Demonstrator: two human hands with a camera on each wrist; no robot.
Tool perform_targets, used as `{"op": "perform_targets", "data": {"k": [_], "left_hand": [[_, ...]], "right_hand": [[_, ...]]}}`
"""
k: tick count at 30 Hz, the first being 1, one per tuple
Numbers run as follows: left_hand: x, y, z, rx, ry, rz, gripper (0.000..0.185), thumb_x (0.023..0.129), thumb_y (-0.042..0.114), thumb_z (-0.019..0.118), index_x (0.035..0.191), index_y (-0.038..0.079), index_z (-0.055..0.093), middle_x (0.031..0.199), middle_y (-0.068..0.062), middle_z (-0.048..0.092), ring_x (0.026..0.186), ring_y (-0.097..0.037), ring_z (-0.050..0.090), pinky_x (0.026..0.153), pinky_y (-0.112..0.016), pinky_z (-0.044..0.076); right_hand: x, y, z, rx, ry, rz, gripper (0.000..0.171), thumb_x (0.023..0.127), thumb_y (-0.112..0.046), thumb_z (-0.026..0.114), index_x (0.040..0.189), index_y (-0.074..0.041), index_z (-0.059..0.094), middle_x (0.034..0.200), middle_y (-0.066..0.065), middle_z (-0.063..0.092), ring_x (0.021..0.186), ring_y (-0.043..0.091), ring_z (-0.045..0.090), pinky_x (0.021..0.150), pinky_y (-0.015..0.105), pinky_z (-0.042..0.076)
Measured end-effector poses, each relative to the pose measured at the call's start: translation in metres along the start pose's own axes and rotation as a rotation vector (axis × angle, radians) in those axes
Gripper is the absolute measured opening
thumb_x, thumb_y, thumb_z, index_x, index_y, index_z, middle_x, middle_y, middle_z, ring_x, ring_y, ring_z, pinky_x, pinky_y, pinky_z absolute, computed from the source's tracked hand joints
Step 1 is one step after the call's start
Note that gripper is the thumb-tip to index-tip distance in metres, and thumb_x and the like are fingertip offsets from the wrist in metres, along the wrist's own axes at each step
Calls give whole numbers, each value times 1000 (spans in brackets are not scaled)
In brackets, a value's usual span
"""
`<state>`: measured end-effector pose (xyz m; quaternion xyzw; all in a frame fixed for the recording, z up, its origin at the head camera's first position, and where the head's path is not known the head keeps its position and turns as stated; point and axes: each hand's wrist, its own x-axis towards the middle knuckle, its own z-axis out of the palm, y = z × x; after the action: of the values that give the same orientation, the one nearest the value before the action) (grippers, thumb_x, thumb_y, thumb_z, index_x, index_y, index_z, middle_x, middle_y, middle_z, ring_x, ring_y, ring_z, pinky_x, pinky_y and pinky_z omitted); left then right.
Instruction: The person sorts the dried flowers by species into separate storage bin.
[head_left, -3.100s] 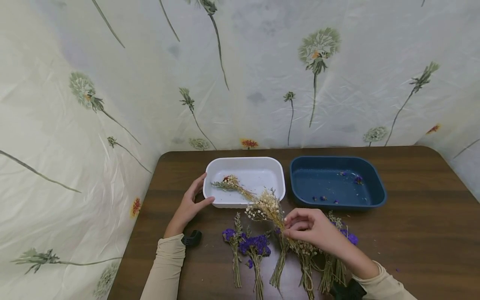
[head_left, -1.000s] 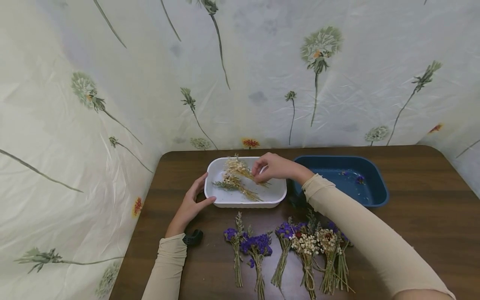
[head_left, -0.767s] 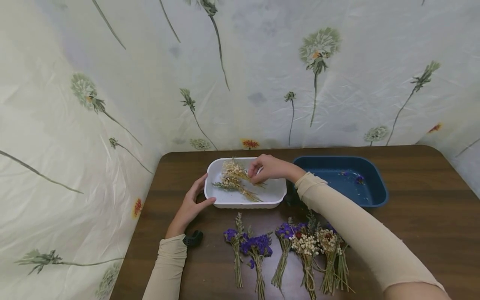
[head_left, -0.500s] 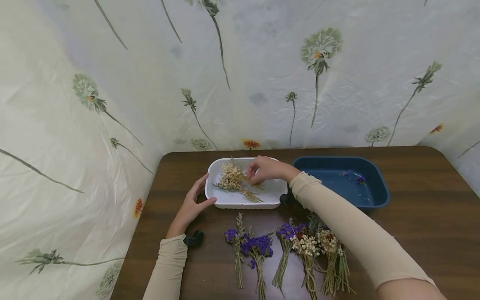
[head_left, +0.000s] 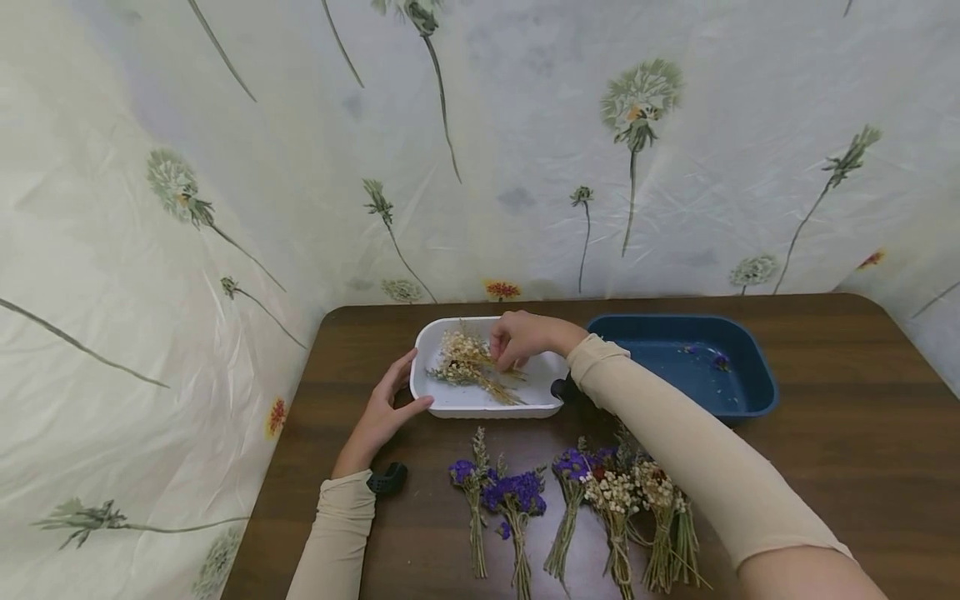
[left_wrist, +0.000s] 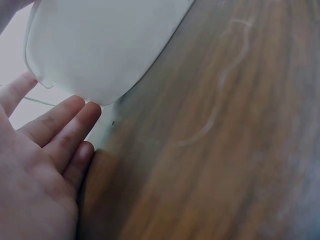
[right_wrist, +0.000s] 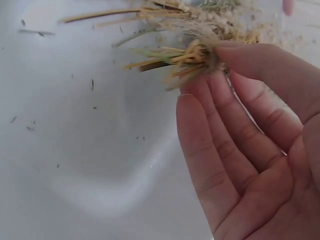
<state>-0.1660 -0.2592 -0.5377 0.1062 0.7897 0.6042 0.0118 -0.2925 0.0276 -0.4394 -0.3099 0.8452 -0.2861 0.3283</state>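
Right hand [head_left: 519, 337] in white tray [head_left: 450, 402], fingers pinching pale bunch [head_left: 465, 362] by stems — second pale bunch already there. Left hand [head_left: 382, 412] flat against tray's side, steadying. Five bunches [head_left: 577, 492] left on table [head_left: 825, 467], mostly purple; blue tray [head_left: 750, 400] holds only crumbs.

Both arms wear long, close-fitting beige sleeves [head_left: 697, 467] that end at the wrists, leaving the left hand [head_left: 378, 412] and right hand [head_left: 517, 336] bare. A small black device [head_left: 386, 478] sits strapped at the left wrist, and another [head_left: 561, 388] shows under the right wrist.
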Motion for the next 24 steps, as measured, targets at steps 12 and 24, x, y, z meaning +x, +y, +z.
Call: {"op": "perform_targets", "data": {"k": [12,24], "left_hand": [[0,-2,-1,-8,-12,-4,82,94,13,76,162,30,33,161,-14,45,148,-38,42,121,-63,28],[1,-2,-1,-9,-7,-12,82,94,13,77,162,30,34,161,-12,46,148,-36,42,122,-61,29]], "right_hand": [[6,-7,5,-66,-56,32,5,90,-5,75,88,-5,70,82,2,70,74,16,69,75,35,62],[9,0,4,-79,-10,29,8,87,-6,78,87,-8,71,84,4,74,75,16,68,72,33,59]]}}
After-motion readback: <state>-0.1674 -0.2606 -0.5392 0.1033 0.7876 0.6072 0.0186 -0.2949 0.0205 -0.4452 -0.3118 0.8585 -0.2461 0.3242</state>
